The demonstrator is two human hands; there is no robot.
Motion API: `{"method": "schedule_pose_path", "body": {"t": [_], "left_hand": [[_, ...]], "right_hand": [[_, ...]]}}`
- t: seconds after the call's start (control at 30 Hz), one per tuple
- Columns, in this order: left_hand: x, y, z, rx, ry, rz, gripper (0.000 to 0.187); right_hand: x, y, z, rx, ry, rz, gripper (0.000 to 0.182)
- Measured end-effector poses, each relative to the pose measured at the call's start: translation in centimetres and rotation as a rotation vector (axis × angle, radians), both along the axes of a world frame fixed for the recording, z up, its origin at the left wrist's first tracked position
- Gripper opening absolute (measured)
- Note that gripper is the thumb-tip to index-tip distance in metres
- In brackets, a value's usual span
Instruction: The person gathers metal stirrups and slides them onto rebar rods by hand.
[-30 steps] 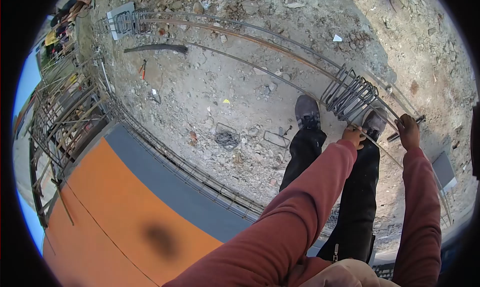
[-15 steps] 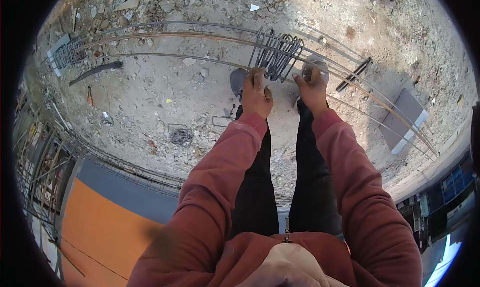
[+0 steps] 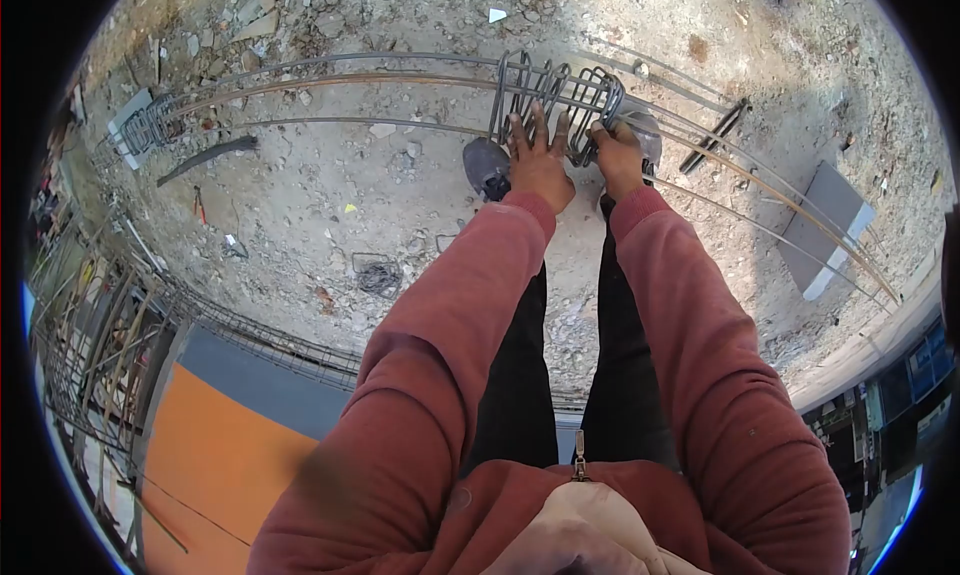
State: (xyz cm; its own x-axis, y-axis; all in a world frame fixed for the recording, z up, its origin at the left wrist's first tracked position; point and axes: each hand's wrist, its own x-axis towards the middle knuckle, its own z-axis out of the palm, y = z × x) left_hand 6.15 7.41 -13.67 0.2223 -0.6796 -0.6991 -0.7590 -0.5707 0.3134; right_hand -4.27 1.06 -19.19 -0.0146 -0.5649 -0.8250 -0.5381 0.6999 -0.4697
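Steel loops (image 3: 555, 95) — a tight bundle of bent wire rings — stand threaded on long steel rods (image 3: 350, 80) that run across the gravel ground (image 3: 400, 195), just ahead of the person's feet. Left hand (image 3: 538, 160): fingers spread and extended, their tips pressed against the near side of the bundle, open rather than closed around it. Right hand (image 3: 617, 155): fingers curled over the right end of the bundle, gripping a loop. Both arms wear red sleeves (image 3: 450, 335) and reach straight down over black trousers (image 3: 520, 375). A grey shoe (image 3: 487, 167) shows just left of the left hand; the other shoe (image 3: 645, 135) is partly hidden behind the right hand. A second cluster of loops (image 3: 150, 125) sits at the far left end of the rods, beside a pale block (image 3: 125, 115). A grey slab (image 3: 835, 225) lies to the right, with a dark bar (image 3: 715, 135) between it and the bundle. A small coil of wire (image 3: 378, 278) rests on the ground lower left — well apart from the hands.
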Motion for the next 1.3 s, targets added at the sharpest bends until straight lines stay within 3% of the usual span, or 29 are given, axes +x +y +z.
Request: {"method": "schedule_pose_path", "body": {"t": [0.07,0.13,0.2,0.27,0.4,0.47,0.6,0.73,0.9,1.0,1.1,1.2,1.3], "left_hand": [[-0.3,-0.3,0.6,0.011,-0.027,-0.014,0.086],[0.0,-0.8,1.5,0.046,0.004,-0.003,0.091],[-0.6,0.2,0.1,-0.021,-0.148,0.036,0.091],[0.6,0.3,0.3,-0.009,-0.128,0.088,0.091],[1.1,-0.1,-0.2,-0.019,-0.069,0.09,0.09],[1.3,0.2,-0.5,-0.017,-0.077,0.064,0.091],[0.9,-0.3,-0.5,0.006,-0.115,0.055,0.091],[0.4,-0.5,-0.5,0.006,-0.13,0.07,0.089],[0.3,0.2,-1.7,-0.178,-0.125,0.019,0.085],[0.5,0.8,-2.3,-0.248,-0.117,0.001,0.086],[0.9,0.8,-2.1,-0.234,-0.11,-0.045,0.086],[1.6,0.2,-1.3,-0.335,-0.272,-0.055,0.086],[3.4,0.6,-2.9,-0.452,-0.275,0.305,0.074]], "right_hand": [[-3.6,-0.7,-1.2,-0.09,0.164,0.188,0.03],[-5.9,-1.7,0.5,-0.125,-0.001,0.002,0.026],[-10.1,-3.0,0.2,-0.098,0.101,0.057,0.02],[-14.6,-3.9,-0.5,-0.085,0.054,-0.008,0.019],[-21.1,-6.5,0.6,-0.195,0.215,0.215,0.019],[-26.3,-7.1,-1.2,-0.178,0.221,0.106,0.02],[-38.9,-8.7,-5.8,-0.169,0.388,0.153,0.022],[-43.6,-10.6,-4.5,-0.176,0.635,0.224,0.026],[-42.5,-12.8,-0.6,-0.122,0.943,0.251,0.042],[-40.8,-12.6,0.8,-0.114,1.006,0.119,0.078],[-35.3,-10.9,3.6,-0.027,1.077,0.009,0.093],[-27.2,-7.7,6.2,-0.333,0.841,0.196,0.079],[-17.8,-3.9,6.4,-0.533,0.34,0.328,0.058]]}}
